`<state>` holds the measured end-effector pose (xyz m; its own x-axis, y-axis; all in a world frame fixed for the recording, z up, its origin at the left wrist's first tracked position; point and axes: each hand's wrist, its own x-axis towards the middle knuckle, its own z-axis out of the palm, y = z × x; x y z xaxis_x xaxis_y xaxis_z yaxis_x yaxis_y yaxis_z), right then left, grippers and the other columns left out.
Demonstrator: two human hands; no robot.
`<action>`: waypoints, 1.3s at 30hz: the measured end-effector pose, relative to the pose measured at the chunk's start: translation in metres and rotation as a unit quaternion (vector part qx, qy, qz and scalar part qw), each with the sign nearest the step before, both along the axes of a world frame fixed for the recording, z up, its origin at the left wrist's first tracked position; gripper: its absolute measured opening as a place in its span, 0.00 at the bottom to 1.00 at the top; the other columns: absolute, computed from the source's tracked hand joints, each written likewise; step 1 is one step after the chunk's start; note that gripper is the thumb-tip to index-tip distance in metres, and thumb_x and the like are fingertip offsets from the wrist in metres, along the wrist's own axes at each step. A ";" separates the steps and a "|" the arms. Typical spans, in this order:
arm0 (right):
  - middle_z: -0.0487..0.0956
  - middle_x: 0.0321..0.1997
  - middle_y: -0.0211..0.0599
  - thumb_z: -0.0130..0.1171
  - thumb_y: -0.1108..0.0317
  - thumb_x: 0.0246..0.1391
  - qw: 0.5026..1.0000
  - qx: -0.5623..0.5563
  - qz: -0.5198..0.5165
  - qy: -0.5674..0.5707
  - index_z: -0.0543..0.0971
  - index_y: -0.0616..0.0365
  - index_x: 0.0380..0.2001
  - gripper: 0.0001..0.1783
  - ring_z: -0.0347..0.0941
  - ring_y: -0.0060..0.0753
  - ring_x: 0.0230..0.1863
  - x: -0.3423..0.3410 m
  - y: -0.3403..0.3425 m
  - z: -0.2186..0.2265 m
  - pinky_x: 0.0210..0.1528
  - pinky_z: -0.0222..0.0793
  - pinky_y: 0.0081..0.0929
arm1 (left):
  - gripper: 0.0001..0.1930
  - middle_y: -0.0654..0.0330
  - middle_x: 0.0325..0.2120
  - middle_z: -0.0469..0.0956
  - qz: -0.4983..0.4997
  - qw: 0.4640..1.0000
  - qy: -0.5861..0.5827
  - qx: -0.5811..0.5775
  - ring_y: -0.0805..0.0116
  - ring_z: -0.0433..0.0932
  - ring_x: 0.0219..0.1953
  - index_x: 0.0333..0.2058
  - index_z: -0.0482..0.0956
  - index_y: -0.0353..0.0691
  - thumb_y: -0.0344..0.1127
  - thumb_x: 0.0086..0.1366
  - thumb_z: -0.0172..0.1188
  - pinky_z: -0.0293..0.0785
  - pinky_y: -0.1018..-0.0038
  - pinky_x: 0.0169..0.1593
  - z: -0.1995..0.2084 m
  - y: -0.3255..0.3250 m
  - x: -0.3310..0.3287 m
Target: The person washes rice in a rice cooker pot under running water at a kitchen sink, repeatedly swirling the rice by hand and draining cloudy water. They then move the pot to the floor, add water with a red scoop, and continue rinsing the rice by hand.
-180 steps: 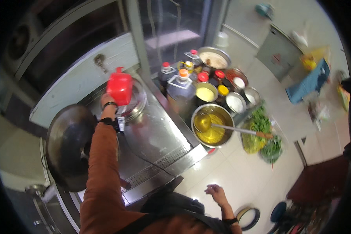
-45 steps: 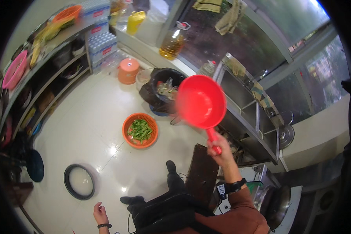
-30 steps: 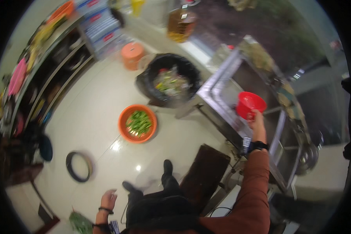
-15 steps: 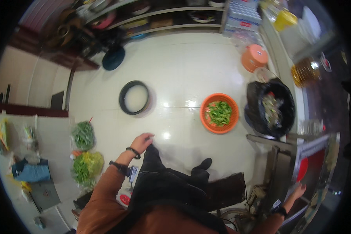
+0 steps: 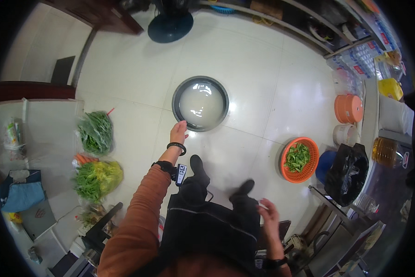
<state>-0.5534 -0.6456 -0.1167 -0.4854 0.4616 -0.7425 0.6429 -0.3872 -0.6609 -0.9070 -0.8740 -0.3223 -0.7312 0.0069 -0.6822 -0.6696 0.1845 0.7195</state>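
A dark round basin of cloudy whitish liquid stands on the floor ahead of me. My left hand is stretched out by its near rim, empty, with its fingers loosely extended. Whether it touches the rim I cannot tell. Low on the right, my right hand hangs beside my leg, its fingers apart and nothing visible in them. Beyond it to the right sits an orange plastic colander with cut green vegetables inside.
Bagged leafy greens and a yellowish bag of vegetables lie at the left. A bin with a black bag, an orange bucket and a cart-like metal frame stand right. Shelving runs along the back.
I am closer to the basin, and my left hand has come up to its near side. My right hand has moved inward from the far right, away from the red object there.
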 end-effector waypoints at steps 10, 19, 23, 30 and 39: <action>0.74 0.48 0.38 0.52 0.80 0.55 0.993 -0.117 -0.006 0.021 0.69 0.66 0.51 0.19 0.74 0.31 0.46 -0.150 -0.081 -0.233 0.51 0.67 0.25 | 0.32 0.62 0.66 0.50 0.245 0.948 -0.096 0.180 0.59 0.43 0.69 0.65 0.52 0.49 0.52 0.66 0.49 0.47 0.53 0.66 -0.214 0.034 -0.026; 0.74 0.47 0.34 0.50 0.73 0.59 0.997 -0.012 -0.052 0.049 0.68 0.61 0.54 0.19 0.73 0.28 0.44 -0.219 -0.041 -0.360 0.47 0.67 0.23 | 0.39 0.52 0.67 0.46 -0.346 0.814 0.306 -0.353 0.49 0.44 0.68 0.66 0.48 0.43 0.51 0.61 0.53 0.39 0.51 0.68 -0.323 0.078 -0.081; 0.73 0.49 0.39 0.51 0.73 0.58 0.993 0.012 -0.072 0.089 0.67 0.63 0.55 0.21 0.74 0.33 0.45 -0.245 -0.027 -0.378 0.49 0.67 0.26 | 0.39 0.54 0.67 0.47 -0.401 0.778 0.307 -0.373 0.51 0.44 0.69 0.66 0.49 0.44 0.53 0.61 0.53 0.38 0.52 0.68 -0.335 0.086 -0.098; 0.74 0.48 0.37 0.50 0.72 0.59 0.986 0.053 -0.070 0.140 0.68 0.62 0.54 0.20 0.74 0.30 0.43 -0.276 -0.016 -0.388 0.46 0.69 0.24 | 0.38 0.56 0.67 0.47 -0.426 0.765 0.291 -0.386 0.52 0.45 0.68 0.66 0.50 0.49 0.55 0.62 0.51 0.38 0.52 0.68 -0.344 0.092 -0.108; 0.74 0.48 0.42 0.48 0.77 0.58 0.983 0.031 -0.077 0.166 0.67 0.64 0.55 0.20 0.75 0.32 0.40 -0.289 -0.019 -0.391 0.41 0.70 0.24 | 0.35 0.58 0.68 0.45 -0.447 0.776 0.270 -0.352 0.52 0.43 0.69 0.66 0.53 0.57 0.53 0.61 0.53 0.36 0.47 0.68 -0.354 0.098 -0.110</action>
<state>-0.8424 -0.6641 -0.5079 -0.6171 0.5875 -0.5235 0.3244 -0.4162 -0.8495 -1.0171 -0.7759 -0.6767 -0.8292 0.4416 -0.3426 0.3179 0.8768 0.3607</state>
